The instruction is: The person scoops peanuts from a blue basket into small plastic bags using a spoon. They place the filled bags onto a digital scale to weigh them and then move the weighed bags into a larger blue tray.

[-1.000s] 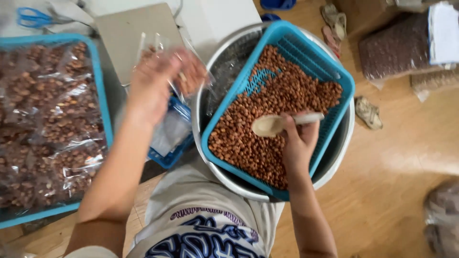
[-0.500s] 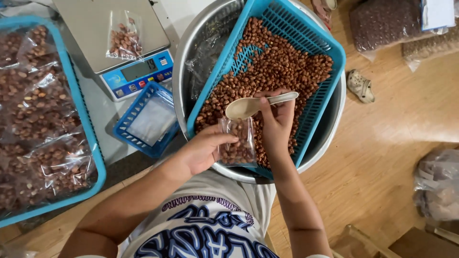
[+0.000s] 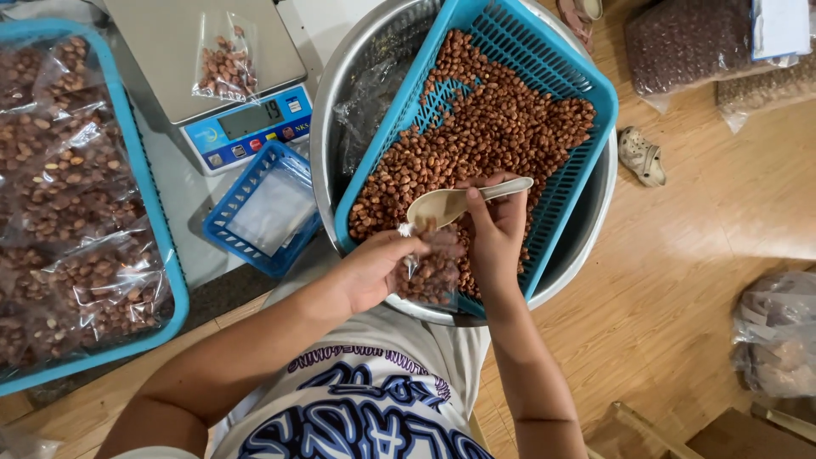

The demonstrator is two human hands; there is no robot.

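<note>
Right hand [image 3: 495, 228] spoon [image 3: 450, 204] now lower

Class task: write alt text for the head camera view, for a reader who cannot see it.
A person's right hand tips a spoon of peanuts into a small clear bag held by the left hand, over a blue basket beside a scale.

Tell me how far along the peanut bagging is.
Done: filled bags piled in the left tray, and one bag on the scale. In hand: left hand holds a small bag while right hand tips a spoon over it. Left: many peanuts in the basket.
</note>
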